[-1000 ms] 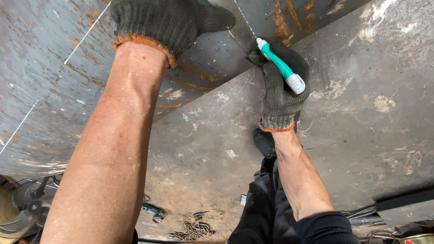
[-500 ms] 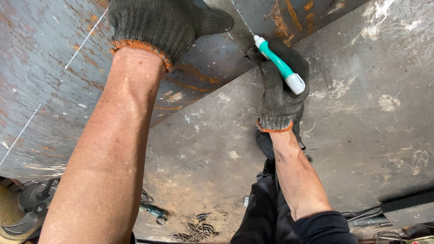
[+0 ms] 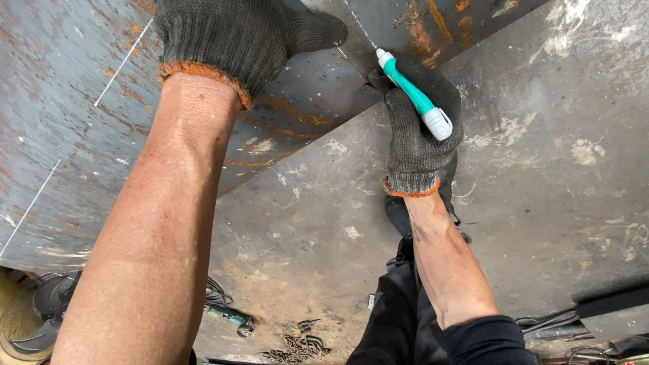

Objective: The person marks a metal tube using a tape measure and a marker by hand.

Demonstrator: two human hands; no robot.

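At eleven o'clock, the gloved left hand (image 3: 236, 34) is pressed flat, unclenched, on the rusty steel plate (image 3: 74, 135), arm extended. At one o'clock, a teal marker pen (image 3: 414, 94) is clasped in the right hand (image 3: 419, 128), tip on the plate.

No packages, labels, signs or screens show anywhere in this view

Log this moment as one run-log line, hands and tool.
left hand: gloved, flat on rusty steel plate | right hand: gloved, grips teal-white marker, tip at white line | floor: stained
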